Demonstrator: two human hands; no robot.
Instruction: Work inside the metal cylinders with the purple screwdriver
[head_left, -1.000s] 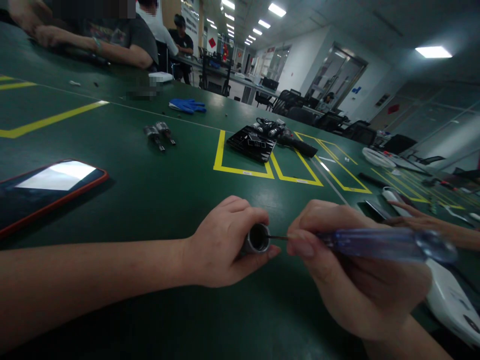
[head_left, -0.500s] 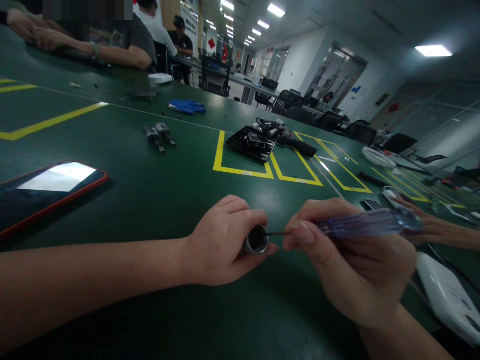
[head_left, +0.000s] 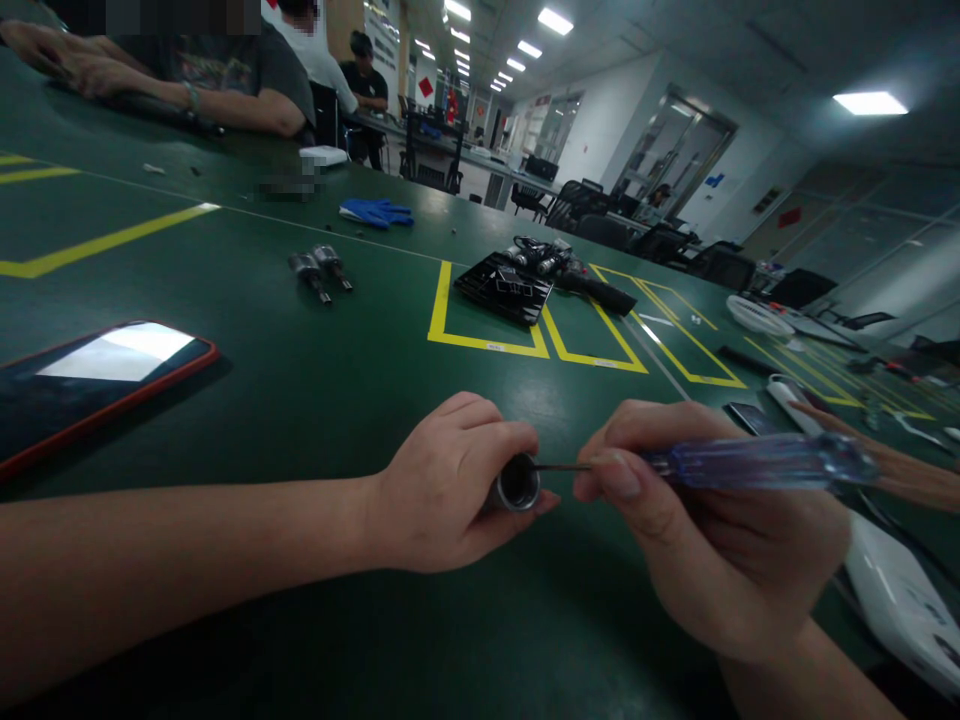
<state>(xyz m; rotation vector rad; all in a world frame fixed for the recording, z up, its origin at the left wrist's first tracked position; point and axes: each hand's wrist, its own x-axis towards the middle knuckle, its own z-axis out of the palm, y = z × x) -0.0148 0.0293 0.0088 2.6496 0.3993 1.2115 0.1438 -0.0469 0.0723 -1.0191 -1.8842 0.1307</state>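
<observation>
My left hand (head_left: 450, 490) is wrapped round a short metal tube (head_left: 519, 484), its open round end turned toward the right and toward me. Most of the tube's body is hidden by the fingers. In my right hand (head_left: 697, 530) is a screwdriver (head_left: 772, 463) with a clear bluish handle, held level between thumb and fingers. Its thin shaft points left and the tip meets the upper rim of the tube; I cannot tell whether it goes inside. Both hands are just above the green table (head_left: 360, 640).
A phone in a red case (head_left: 112, 385) lies at left. Two small metal-and-black parts (head_left: 321, 270), a blue glove (head_left: 376, 212) and a black tray (head_left: 501, 290) beside cables lie farther back. A white device (head_left: 900, 590) and another person's hand (head_left: 847, 435) are at right.
My right hand and the screwdriver have shifted slightly to the right, showing a little more of the shaft. My left hand keeps its hold on the tube, almost unmoved.
</observation>
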